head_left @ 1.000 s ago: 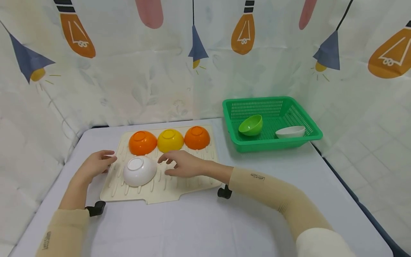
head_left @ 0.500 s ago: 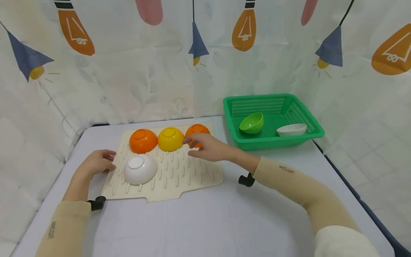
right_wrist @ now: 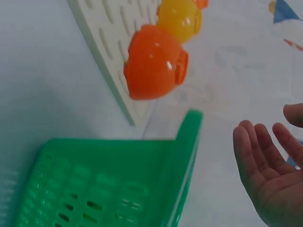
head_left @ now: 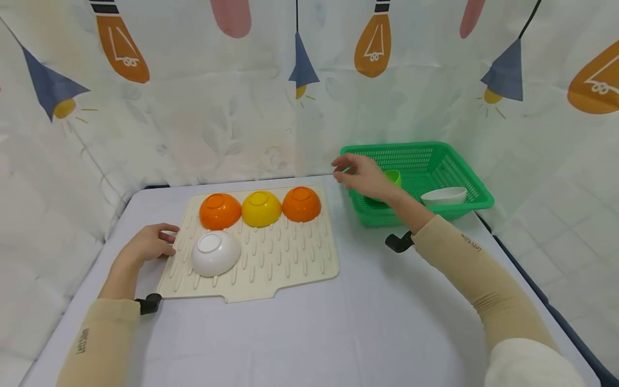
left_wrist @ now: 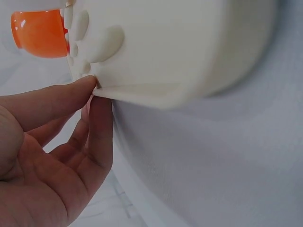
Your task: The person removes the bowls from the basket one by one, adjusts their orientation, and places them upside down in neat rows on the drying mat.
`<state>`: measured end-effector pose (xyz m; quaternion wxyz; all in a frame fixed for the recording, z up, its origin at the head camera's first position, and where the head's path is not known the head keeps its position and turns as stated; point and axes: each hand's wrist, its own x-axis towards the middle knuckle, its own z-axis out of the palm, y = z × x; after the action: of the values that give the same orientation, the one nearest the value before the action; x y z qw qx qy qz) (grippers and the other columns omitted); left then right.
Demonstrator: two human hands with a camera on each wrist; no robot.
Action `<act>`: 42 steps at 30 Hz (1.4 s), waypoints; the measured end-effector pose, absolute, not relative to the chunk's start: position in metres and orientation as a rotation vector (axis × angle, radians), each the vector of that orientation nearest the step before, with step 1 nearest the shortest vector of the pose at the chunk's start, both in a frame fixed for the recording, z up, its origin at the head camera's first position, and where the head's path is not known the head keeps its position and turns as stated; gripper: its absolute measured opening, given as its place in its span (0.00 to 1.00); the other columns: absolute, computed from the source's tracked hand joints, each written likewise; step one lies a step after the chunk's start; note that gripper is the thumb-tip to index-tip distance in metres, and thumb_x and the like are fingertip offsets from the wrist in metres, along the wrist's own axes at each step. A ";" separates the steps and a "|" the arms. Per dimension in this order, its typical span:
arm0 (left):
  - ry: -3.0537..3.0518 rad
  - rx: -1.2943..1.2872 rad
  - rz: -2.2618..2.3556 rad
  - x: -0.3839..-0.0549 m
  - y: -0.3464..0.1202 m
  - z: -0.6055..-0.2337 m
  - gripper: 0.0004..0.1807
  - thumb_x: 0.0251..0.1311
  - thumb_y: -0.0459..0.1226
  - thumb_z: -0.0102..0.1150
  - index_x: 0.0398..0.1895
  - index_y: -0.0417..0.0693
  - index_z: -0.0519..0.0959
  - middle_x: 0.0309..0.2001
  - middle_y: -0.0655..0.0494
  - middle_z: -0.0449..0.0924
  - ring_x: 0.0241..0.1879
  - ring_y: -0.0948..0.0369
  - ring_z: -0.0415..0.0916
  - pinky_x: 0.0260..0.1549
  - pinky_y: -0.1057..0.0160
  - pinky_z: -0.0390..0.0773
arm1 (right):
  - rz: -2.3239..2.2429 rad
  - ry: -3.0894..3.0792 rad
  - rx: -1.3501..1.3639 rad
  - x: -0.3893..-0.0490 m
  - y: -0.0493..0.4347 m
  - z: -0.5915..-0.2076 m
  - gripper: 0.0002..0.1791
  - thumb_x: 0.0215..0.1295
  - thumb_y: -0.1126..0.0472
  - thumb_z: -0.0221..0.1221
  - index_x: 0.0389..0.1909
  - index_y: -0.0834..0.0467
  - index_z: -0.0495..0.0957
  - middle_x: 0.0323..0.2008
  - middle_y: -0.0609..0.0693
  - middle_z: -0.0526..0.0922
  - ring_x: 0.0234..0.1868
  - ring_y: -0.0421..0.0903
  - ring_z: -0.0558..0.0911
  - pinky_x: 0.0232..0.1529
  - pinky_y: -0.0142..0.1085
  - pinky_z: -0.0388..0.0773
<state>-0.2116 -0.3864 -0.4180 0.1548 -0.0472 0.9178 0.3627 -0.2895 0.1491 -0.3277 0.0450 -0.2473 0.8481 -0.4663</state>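
My left hand (head_left: 149, 243) pinches the left edge of a cream ridged draining mat (head_left: 285, 269); in the left wrist view, thumb and forefinger (left_wrist: 100, 127) meet at its rim. Upside down on the mat are an orange bowl (head_left: 220, 211), a yellow bowl (head_left: 261, 208) and a second orange bowl (head_left: 302, 204) in the back row, with a white bowl (head_left: 216, 253) in front at left. My right hand (head_left: 364, 174), fingers relaxed and holding nothing, is over the left side of a green basket (head_left: 387, 219). It partly hides a green bowl (head_left: 394, 177) inside.
A second white bowl (head_left: 445, 196) lies tilted in the basket's right part. White cloth covers the table (head_left: 300, 338). A printed curtain (head_left: 208, 107) hangs close behind the mat and basket.
My right hand has moved right and away from beside the white bowl, past the right orange bowl, to the basket. The left hand has come onto the mat's edge; the bowls stay put.
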 end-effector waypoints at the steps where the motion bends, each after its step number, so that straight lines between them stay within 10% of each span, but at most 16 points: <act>1: 2.628 -0.136 1.041 -0.211 -0.387 -0.418 0.37 0.54 0.22 0.64 0.67 0.20 0.61 0.47 0.33 0.74 0.35 0.55 0.77 0.32 0.63 0.83 | -1.446 2.586 -0.710 -0.294 0.156 -0.326 0.18 0.76 0.59 0.59 0.62 0.61 0.76 0.55 0.58 0.80 0.49 0.56 0.83 0.46 0.48 0.84; 22: 2.612 -0.128 1.060 -0.211 -0.388 -0.418 0.36 0.55 0.22 0.64 0.67 0.22 0.61 0.42 0.39 0.74 0.32 0.57 0.76 0.31 0.63 0.83 | -1.306 2.588 0.057 -0.339 0.251 -0.307 0.44 0.79 0.44 0.51 0.81 0.63 0.44 0.80 0.64 0.42 0.76 0.67 0.54 0.70 0.61 0.61; 42: 2.603 -0.113 1.070 -0.213 -0.389 -0.420 0.36 0.55 0.22 0.64 0.67 0.22 0.61 0.41 0.40 0.74 0.32 0.57 0.76 0.31 0.63 0.83 | -1.246 2.286 0.065 -0.351 0.266 -0.339 0.36 0.83 0.60 0.43 0.79 0.73 0.38 0.74 0.78 0.47 0.70 0.76 0.62 0.61 0.60 0.74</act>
<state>-0.2125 -0.3891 -0.4201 0.1617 -0.0396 0.9121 0.3747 -0.3511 0.2663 -0.3388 0.2656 0.0240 0.8462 -0.4613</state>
